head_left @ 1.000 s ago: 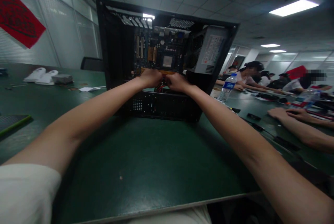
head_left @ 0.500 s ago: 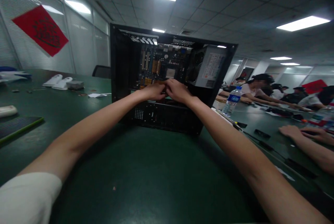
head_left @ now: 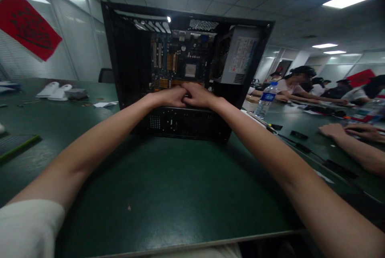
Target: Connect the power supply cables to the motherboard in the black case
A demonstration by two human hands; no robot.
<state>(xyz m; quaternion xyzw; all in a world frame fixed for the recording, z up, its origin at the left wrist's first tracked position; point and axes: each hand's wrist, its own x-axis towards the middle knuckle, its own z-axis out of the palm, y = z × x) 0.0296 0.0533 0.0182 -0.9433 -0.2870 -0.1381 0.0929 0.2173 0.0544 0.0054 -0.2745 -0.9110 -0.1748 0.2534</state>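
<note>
An open black computer case (head_left: 126, 53) stands upright on the green table (head_left: 168, 194), its inside facing me. A blue motherboard (head_left: 180, 63) and a grey power supply (head_left: 240, 57) show inside. My left hand (head_left: 170, 97) and my right hand (head_left: 200, 94) are both stretched into the case, pressed together side by side at the motherboard's lower edge, just above the drive bay (head_left: 183, 121). Their fingers are curled and closed over something there. What lies under them is hidden by the hands.
A water bottle (head_left: 264, 103) stands right of the case. Another person's hands (head_left: 351, 132) rest on the table at the right, among dark small parts (head_left: 297, 134). More people sit further back. White objects (head_left: 55, 91) and paper lie at the left; a flat green-edged board (head_left: 15, 144) sits near the left edge.
My hands came together from slightly apart and now press side by side at the motherboard's lower edge. The view shifted up and back down; the case stayed in place.
</note>
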